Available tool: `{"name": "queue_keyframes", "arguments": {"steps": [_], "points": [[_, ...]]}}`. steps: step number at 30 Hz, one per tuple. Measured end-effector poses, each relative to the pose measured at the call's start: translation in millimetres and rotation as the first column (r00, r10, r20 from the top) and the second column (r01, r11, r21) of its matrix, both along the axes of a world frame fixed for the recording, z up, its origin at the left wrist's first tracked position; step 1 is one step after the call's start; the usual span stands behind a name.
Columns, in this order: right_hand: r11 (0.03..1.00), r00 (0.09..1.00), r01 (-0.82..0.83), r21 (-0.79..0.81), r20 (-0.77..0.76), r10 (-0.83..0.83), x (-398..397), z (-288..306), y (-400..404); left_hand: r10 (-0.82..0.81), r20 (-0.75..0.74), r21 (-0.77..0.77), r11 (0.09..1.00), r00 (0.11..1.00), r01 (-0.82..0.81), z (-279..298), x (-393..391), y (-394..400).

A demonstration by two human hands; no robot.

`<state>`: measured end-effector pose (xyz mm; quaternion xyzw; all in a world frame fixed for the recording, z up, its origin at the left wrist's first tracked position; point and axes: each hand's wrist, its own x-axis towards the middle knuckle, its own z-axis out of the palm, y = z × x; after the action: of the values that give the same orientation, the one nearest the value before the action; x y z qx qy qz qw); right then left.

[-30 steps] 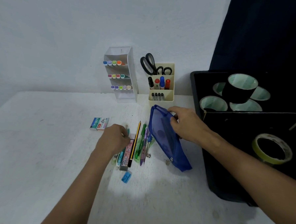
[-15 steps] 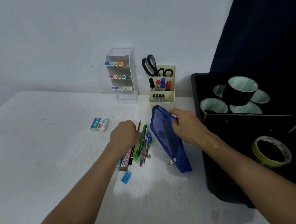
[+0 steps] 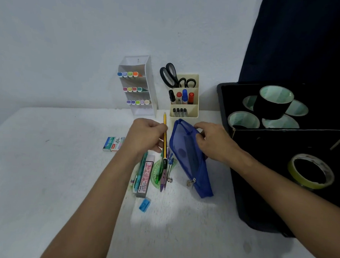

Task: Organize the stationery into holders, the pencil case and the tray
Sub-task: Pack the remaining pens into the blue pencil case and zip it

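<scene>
A staple box [image 3: 113, 144] lies on the table [image 3: 44, 181]. The left hand [image 3: 145, 137] pinches a pencil [image 3: 165, 140] (yellow and black, point away) above the loose pens [image 3: 159, 171]. The right hand [image 3: 213, 143] grips the pencil case [image 3: 187, 161] rim beside the tray [image 3: 240, 201].

White tabletop [image 3: 44, 181], lightly speckled and scuffed, set against a pale plastered wall [image 3: 71, 35]. Dark navy curtain [image 3: 308, 37] hanging at the right, from the top edge down behind the far right part of the tabletop.
</scene>
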<state>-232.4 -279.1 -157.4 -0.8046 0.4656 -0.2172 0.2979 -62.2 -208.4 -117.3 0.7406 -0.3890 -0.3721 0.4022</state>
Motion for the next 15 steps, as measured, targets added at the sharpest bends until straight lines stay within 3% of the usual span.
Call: {"name": "queue_keyframes", "arguments": {"steps": [3, 5, 15], "points": [[1.000, 1.000, -0.005, -0.014, -0.012, 0.005, 0.1, 0.8, -0.6, -0.183, -0.102, 0.146, 0.970, 0.978, 0.197, 3.6, -11.2, -0.3], [1.000, 1.000, -0.011, -0.013, -0.021, 0.010, 0.1, 1.1, -0.7, -0.240, -0.091, 0.210, 0.944, 0.967, 0.254, -5.7, -17.8, -4.7], [1.000, 0.999, -0.018, -0.009, -0.041, 0.017, -0.9, -0.1, -1.3, -0.289, 0.242, 0.243, 0.942, 0.926, 0.231, -29.1, -36.1, -36.2]]}}
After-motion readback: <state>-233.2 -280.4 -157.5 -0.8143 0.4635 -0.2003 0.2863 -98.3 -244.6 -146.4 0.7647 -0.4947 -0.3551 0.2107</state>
